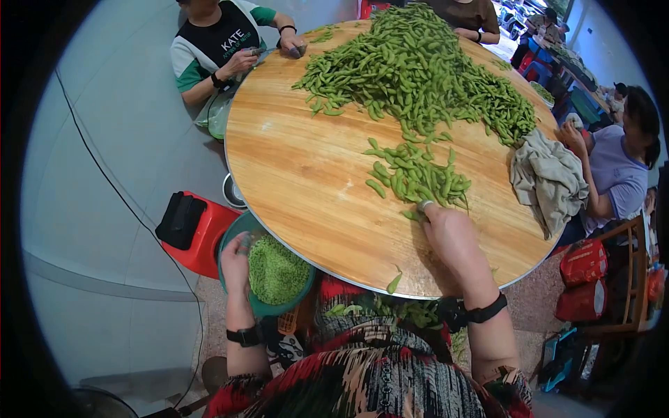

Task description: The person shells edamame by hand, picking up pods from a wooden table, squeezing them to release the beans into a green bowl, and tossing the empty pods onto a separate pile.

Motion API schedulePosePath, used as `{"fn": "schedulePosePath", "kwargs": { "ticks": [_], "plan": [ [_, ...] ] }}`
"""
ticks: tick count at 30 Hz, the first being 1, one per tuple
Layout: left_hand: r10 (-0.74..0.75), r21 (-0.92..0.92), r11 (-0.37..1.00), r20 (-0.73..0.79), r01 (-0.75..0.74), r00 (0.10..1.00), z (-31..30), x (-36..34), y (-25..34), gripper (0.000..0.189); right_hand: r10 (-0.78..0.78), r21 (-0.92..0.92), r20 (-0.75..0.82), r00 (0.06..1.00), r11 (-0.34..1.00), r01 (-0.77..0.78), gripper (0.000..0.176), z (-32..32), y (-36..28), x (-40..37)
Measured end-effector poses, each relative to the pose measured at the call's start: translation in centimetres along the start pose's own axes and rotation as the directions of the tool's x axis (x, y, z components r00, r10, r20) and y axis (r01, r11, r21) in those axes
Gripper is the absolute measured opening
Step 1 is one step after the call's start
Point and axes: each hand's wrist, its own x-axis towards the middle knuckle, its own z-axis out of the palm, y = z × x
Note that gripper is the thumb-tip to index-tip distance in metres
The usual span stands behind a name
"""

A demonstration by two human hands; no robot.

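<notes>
My right hand [451, 238] is over the wooden tabletop, closed at the near edge of a small group of green soybean pods [417, 174]. It wears a metallic thumb cover [424, 205], and a pod [411, 215] shows at its fingertips. To the left, my left hand [235, 265] is at the rim of a green basin [263, 307] of shelled green beans [277, 270]. Its fingers are curled in, with a dark cover on one tip; whatever they may hold is hidden. One loose pod [394, 282] lies close to the table's near edge.
A large heap of pods [411, 66] covers the far part of the round table [293, 150]. A crumpled grey cloth [549, 177] lies at its right edge. Other people sit around it. A red stool [212, 233] bearing a black pouch [180, 221] stands left of the basin.
</notes>
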Motion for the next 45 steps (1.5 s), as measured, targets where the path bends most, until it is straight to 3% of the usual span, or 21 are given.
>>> {"fn": "schedulePosePath", "kwargs": {
  "ticks": [1, 3, 4, 5, 6, 7, 9, 10, 13, 18, 24, 26, 27, 33, 35, 36, 39, 40, 41, 42, 45],
  "plan": [
    [-0.004, 0.003, 1.000, 0.000, 0.004, 1.000, 0.3, -0.8, 1.0, 0.018, 0.000, 0.002, 0.005, 1.000, 1.000, 0.000, 0.016, -0.1, 0.0, -0.1],
    [0.563, 0.405, 0.767, -0.055, -0.497, 0.824, 1.3, -3.0, 3.4, 0.035, -0.072, 0.027, 0.025, 0.997, 0.997, 0.071, 0.016, 0.1, 0.0, -0.5],
    [0.580, 0.238, 0.791, 0.002, -0.564, 0.815, 2.2, -3.9, 5.0, 0.048, -0.075, 0.028, 0.033, 0.997, 0.997, 0.074, 0.016, 0.4, 0.1, -0.7],
    [0.475, 0.046, 0.874, 0.132, -0.484, 0.870, 3.4, -5.0, 6.9, 0.037, -0.003, 0.451, 0.096, 0.995, 0.892, -0.041, 0.016, 0.8, 0.3, -1.1],
    [0.382, -0.129, 0.924, 0.278, -0.360, 0.881, 4.8, -6.2, 8.8, 0.027, 0.037, 0.778, 0.183, 0.982, 0.605, -0.168, 0.016, 1.2, 0.3, -1.4],
    [0.260, -0.224, 0.959, 0.450, -0.174, 0.854, 6.3, -7.2, 10.3, 0.023, 0.035, 0.782, 0.184, 0.982, 0.601, -0.168, 0.016, 1.2, -0.2, -1.7],
    [0.167, -0.367, 0.919, 0.692, 0.143, 0.702, 9.9, -8.9, 11.9, 0.017, -0.012, 0.890, 0.455, 0.890, 0.028, -0.454, 0.016, 0.4, -1.5, -2.8],
    [0.197, -0.439, 0.860, 0.756, 0.261, 0.624, 11.6, -9.4, 12.2, 0.015, -0.091, 0.886, 0.458, 0.884, -0.036, -0.463, 0.013, 0.4, -1.7, -3.4],
    [0.232, -0.486, 0.768, 0.818, 0.418, 0.526, 14.9, -9.8, 11.7, 0.010, -0.122, 0.903, 0.425, 0.897, -0.006, -0.429, 0.011, 0.2, -1.8, -4.3],
    [0.146, -0.451, 0.769, 0.813, 0.453, 0.563, 16.1, -10.3, 12.1, 0.008, -0.171, 0.906, 0.414, 0.894, -0.016, -0.423, 0.026, -0.4, -0.7, -5.8],
    [0.146, -0.414, 0.857, 0.766, 0.307, 0.626, 16.7, -10.8, 12.2, 0.011, -0.201, 0.895, 0.421, 0.884, -0.066, -0.441, 0.026, 0.3, 0.2, -5.8],
    [0.291, -0.304, 0.947, 0.678, -0.104, 0.675, 16.8, -10.9, 11.5, 0.012, -0.138, 0.873, 0.478, 0.867, -0.038, -0.487, 0.021, -0.1, 0.1, -5.8],
    [0.290, -0.300, 0.948, 0.681, -0.105, 0.673, 16.8, -11.1, 11.5, 0.012, -0.137, 0.873, 0.477, 0.868, -0.042, -0.486, 0.021, -0.2, 0.2, -5.9],
    [0.382, -0.542, 0.827, 0.736, 0.149, 0.558, 17.6, -11.3, 12.0, 0.011, -0.151, 0.859, 0.468, 0.871, -0.154, -0.488, 0.017, -0.5, -0.2, -6.4],
    [0.248, -0.455, 0.516, 0.890, 0.726, 0.382, 17.5, -10.9, 13.1, 0.015, -0.194, 0.794, 0.506, 0.841, -0.277, -0.541, 0.017, -0.9, -0.4, -6.2],
    [0.248, -0.454, 0.517, 0.891, 0.726, 0.381, 17.6, -10.8, 13.4, 0.015, -0.193, 0.794, 0.506, 0.841, -0.277, -0.541, 0.017, -0.8, -0.3, -6.0],
    [0.102, -0.354, 0.589, 0.925, 0.727, 0.367, 18.2, -10.8, 13.8, 0.011, -0.127, 0.840, 0.491, 0.862, -0.193, -0.507, 0.017, 0.4, 0.3, -5.2],
    [0.095, -0.352, 0.767, 0.890, 0.536, 0.447, 18.5, -10.9, 13.6, 0.008, -0.023, 0.932, 0.322, 0.946, 0.183, -0.313, 0.017, 1.2, 0.4, -4.9],
    [0.109, -0.310, 0.897, 0.846, 0.315, 0.522, 18.7, -11.0, 13.3, 0.007, 0.001, 0.832, 0.115, 0.993, 0.546, -0.097, 0.017, 1.5, 0.4, -4.7],
    [0.146, -0.290, 0.946, 0.781, 0.147, 0.607, 19.0, -10.5, 13.0, 0.010, 0.001, 0.832, 0.115, 0.993, 0.546, -0.097, 0.017, 1.3, 0.5, -4.4],
    [0.166, -0.425, 0.851, 0.775, 0.307, 0.610, 19.5, -10.0, 13.0, 0.014, 0.057, 0.805, 0.232, 0.971, 0.549, -0.225, 0.017, 0.8, 1.1, -3.5]
  ]
}}
